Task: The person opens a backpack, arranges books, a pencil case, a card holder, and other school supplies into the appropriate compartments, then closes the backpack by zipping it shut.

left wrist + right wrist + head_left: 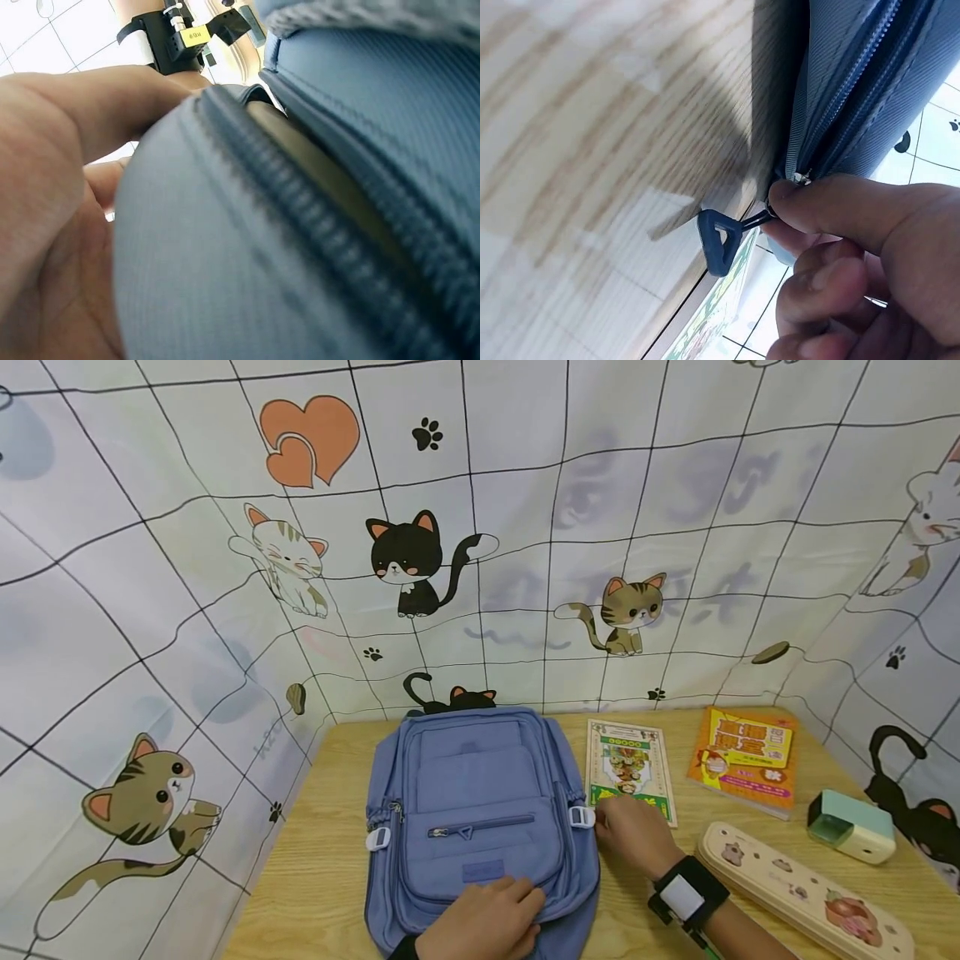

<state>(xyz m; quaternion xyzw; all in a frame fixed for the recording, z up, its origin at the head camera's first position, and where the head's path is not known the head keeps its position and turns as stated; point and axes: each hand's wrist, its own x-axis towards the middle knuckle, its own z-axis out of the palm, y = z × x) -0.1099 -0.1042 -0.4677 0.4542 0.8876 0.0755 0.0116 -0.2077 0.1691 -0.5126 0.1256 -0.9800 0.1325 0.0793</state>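
Two books (628, 766), pencil case (806, 890), mint device (851, 826) on table (315, 860).

Backpack (480, 810) was seen in plain slate blue, its zipper pull (720, 241) darker blue, buckles white. Table (330, 860) was light wood-grained. Backdrop (150, 568) was white with black grid lines, cartoon cats, paw prints, orange hearts. Book (742, 760) was orange-yellow; pencil case (802, 885) cream with small printed figures; small device (851, 827) mint green
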